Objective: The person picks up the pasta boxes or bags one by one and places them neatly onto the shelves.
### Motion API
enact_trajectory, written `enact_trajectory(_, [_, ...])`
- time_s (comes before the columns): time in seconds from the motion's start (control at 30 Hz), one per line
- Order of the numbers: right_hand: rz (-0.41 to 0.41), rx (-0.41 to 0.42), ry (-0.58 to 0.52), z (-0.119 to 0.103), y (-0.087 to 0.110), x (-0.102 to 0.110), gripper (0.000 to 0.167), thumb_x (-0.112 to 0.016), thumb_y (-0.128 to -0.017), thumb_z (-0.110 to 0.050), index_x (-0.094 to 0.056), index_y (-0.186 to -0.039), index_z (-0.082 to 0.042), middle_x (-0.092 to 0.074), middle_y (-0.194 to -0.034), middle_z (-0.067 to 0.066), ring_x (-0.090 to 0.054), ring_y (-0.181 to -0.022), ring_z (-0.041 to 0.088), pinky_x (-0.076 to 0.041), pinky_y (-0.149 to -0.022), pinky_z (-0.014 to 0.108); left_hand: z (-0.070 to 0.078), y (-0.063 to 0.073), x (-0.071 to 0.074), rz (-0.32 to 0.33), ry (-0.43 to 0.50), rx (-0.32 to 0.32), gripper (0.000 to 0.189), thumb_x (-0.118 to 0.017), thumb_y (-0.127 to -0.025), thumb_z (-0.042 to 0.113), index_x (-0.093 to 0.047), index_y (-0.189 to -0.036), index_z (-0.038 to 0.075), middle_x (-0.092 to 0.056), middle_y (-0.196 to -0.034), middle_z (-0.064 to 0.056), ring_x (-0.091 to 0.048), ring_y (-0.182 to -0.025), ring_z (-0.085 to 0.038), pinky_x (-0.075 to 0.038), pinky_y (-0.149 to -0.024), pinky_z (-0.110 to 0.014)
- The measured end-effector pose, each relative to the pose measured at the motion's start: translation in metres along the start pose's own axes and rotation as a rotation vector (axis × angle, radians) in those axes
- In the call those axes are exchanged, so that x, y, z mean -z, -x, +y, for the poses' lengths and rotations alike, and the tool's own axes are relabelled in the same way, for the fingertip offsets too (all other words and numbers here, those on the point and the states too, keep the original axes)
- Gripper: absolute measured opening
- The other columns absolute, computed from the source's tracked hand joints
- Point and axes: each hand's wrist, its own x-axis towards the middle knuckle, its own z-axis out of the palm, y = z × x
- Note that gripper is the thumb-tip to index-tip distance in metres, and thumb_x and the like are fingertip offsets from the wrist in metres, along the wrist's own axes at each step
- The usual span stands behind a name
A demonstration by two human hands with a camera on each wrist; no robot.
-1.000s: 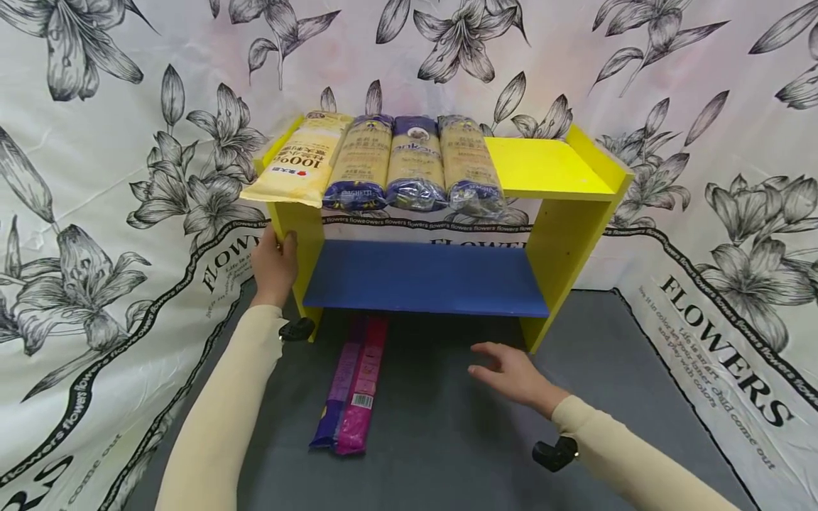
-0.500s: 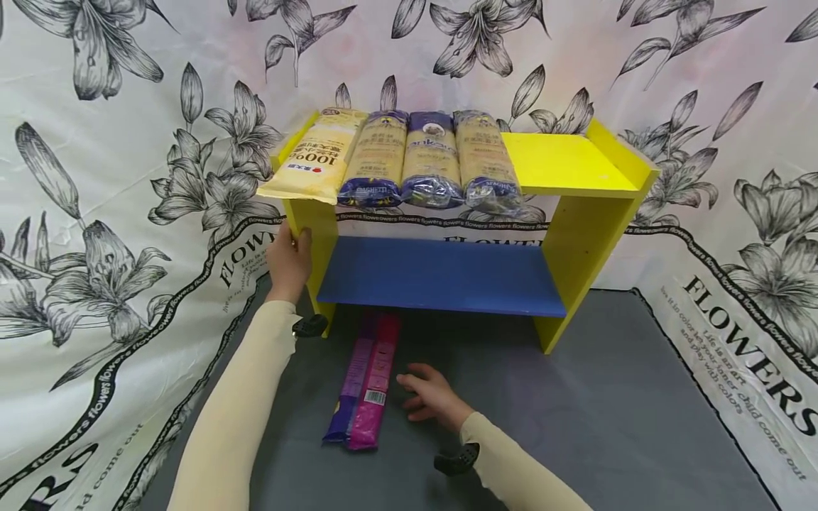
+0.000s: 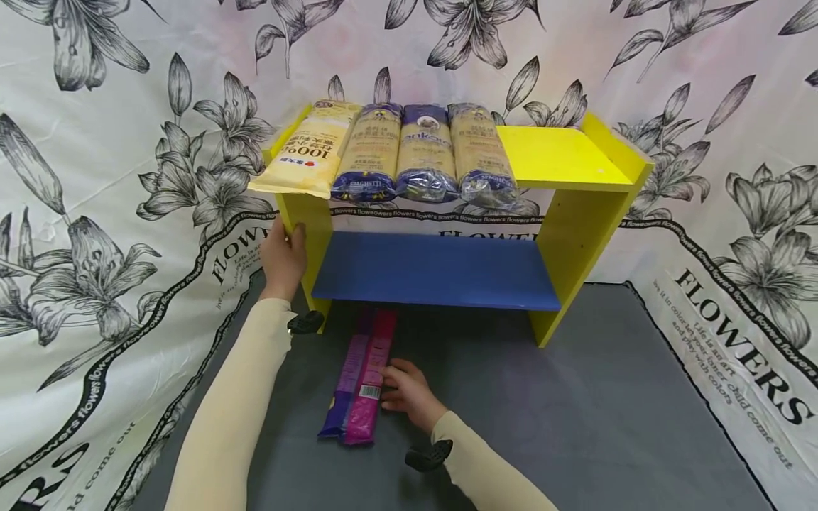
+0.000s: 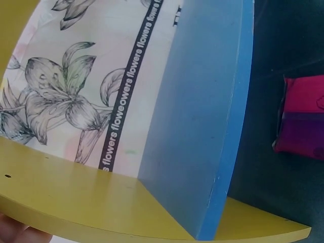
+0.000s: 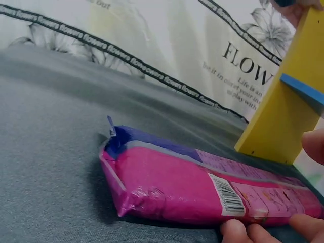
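In the head view a long pink-and-purple plastic packet [image 3: 367, 383] with a barcode lies on the grey surface, its far end under the shelf. My right hand [image 3: 412, 394] is at the packet's right edge. In the right wrist view, fingertips [image 5: 235, 230] meet the packet's near side, while the thumb [image 5: 315, 146] stays apart from it. My left hand [image 3: 283, 259] grips the left side panel of the yellow shelf unit [image 3: 575, 234], thumb in front. Most of that hand is outside the left wrist view.
A light-yellow pasta bag [image 3: 309, 149] and several clear-and-blue spaghetti packs [image 3: 424, 152] lie side by side on the top board. Below them is a blue board [image 3: 437, 270]. Flower-printed cloth [image 3: 722, 234] hangs behind and at the sides.
My right hand has moved left from near the shelf's right leg to the packet's edge. The left hand keeps its grip on the shelf unit. The head view has shifted slightly.
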Motion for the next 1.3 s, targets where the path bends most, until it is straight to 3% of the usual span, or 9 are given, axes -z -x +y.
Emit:
enact_trajectory(0.13, [-0.008, -0.030, -0.021, 0.000, -0.006, -0.003, 0.080, -0.064, -0.095, -0.034, -0.027, -0.157, -0.001, -0.058, -0.135, 0.024, -0.065, -0.077, 0.012, -0.053, -0.061, 0.022, -0.001, 0.000, 0.001, 0.004, 0.000, 0.006, 0.029, -0.048, -0.108, 0.024, -0.057, -0.118, -0.001, -0.067, -0.097, -0.025, -0.063, -0.081, -0.040, -0.044, -0.067, -0.040])
enact_trajectory(0.27, [0.007, -0.041, -0.018, 0.000, -0.010, -0.008, 0.080, -0.065, -0.093, -0.026, -0.025, -0.158, -0.003, -0.064, -0.113, 0.015, -0.061, -0.070, 0.010, -0.049, -0.056, 0.021, -0.001, 0.001, 0.002, -0.001, 0.000, 0.009, 0.029, -0.047, -0.108, 0.025, -0.057, -0.119, 0.000, -0.066, -0.097, -0.026, -0.063, -0.082, -0.040, -0.045, -0.068, -0.041])
enact_trajectory(0.4, [0.058, 0.043, 0.120, 0.001, -0.015, -0.019, 0.083, -0.073, -0.086, -0.011, -0.031, -0.157, -0.007, -0.066, -0.086, 0.007, -0.057, -0.061, 0.010, -0.047, -0.049, 0.022, -0.001, -0.001, 0.000, -0.001, 0.013, -0.002, 0.029, -0.047, -0.108, 0.024, -0.057, -0.120, 0.000, -0.067, -0.098, -0.025, -0.062, -0.081, -0.038, -0.044, -0.068, -0.041])
enact_trajectory(0.47, [0.084, 0.094, 0.213, -0.001, -0.016, -0.025, 0.084, -0.077, -0.081, -0.007, -0.037, -0.155, -0.009, -0.068, -0.082, 0.007, -0.058, -0.061, 0.011, -0.048, -0.048, 0.024, 0.000, -0.002, 0.000, 0.002, 0.017, -0.012, 0.029, -0.048, -0.108, 0.024, -0.057, -0.119, -0.001, -0.067, -0.098, -0.025, -0.061, -0.080, -0.038, -0.043, -0.068, -0.040])
enact_trajectory(0.6, [0.134, 0.162, 0.359, -0.006, -0.017, -0.038, 0.083, -0.084, -0.074, -0.008, -0.049, -0.149, -0.008, -0.069, -0.098, 0.016, -0.060, -0.073, 0.017, -0.053, -0.055, 0.033, 0.000, -0.003, 0.001, 0.015, 0.014, -0.012, 0.027, -0.048, -0.107, 0.022, -0.057, -0.118, -0.001, -0.067, -0.099, -0.026, -0.062, -0.082, -0.039, -0.044, -0.069, -0.040])
enact_trajectory(0.73, [0.239, 0.178, 0.595, -0.007, -0.019, -0.053, 0.084, -0.087, -0.073, -0.025, -0.050, -0.147, -0.012, -0.060, -0.115, 0.023, -0.060, -0.091, 0.027, -0.056, -0.074, 0.045, 0.000, -0.002, 0.003, 0.011, 0.009, 0.013, 0.028, -0.047, -0.108, 0.023, -0.057, -0.119, -0.001, -0.067, -0.100, -0.026, -0.063, -0.084, -0.040, -0.045, -0.070, -0.041])
enact_trajectory(0.87, [0.323, 0.189, 0.768, -0.003, -0.021, -0.067, 0.090, -0.088, -0.070, -0.035, -0.049, -0.148, -0.014, -0.049, -0.119, 0.028, -0.060, -0.094, 0.040, -0.053, -0.077, 0.056, 0.002, -0.001, 0.004, -0.006, 0.016, 0.025, 0.029, -0.048, -0.108, 0.024, -0.057, -0.120, -0.001, -0.067, -0.099, -0.026, -0.063, -0.083, -0.040, -0.045, -0.070, -0.040])
enact_trajectory(1.03, [0.372, 0.235, 0.805, 0.001, -0.023, -0.076, 0.086, -0.090, -0.069, -0.027, -0.052, -0.144, -0.014, -0.048, -0.120, 0.030, -0.059, -0.101, 0.049, -0.053, -0.078, 0.061, 0.002, -0.002, 0.003, 0.001, 0.014, 0.024, 0.029, -0.047, -0.108, 0.025, -0.058, -0.120, 0.001, -0.067, -0.097, -0.025, -0.063, -0.083, -0.039, -0.045, -0.069, -0.041])
enact_trajectory(1.3, [0.389, 0.172, 0.784, -0.002, -0.028, -0.080, 0.079, -0.094, -0.063, -0.014, -0.060, -0.134, -0.015, -0.048, -0.120, 0.029, -0.057, -0.101, 0.046, -0.053, -0.077, 0.057, 0.001, 0.000, 0.000, -0.017, 0.007, 0.039, 0.031, -0.047, -0.108, 0.026, -0.058, -0.125, 0.001, -0.070, -0.107, -0.025, -0.068, -0.091, -0.041, -0.053, -0.074, -0.048])
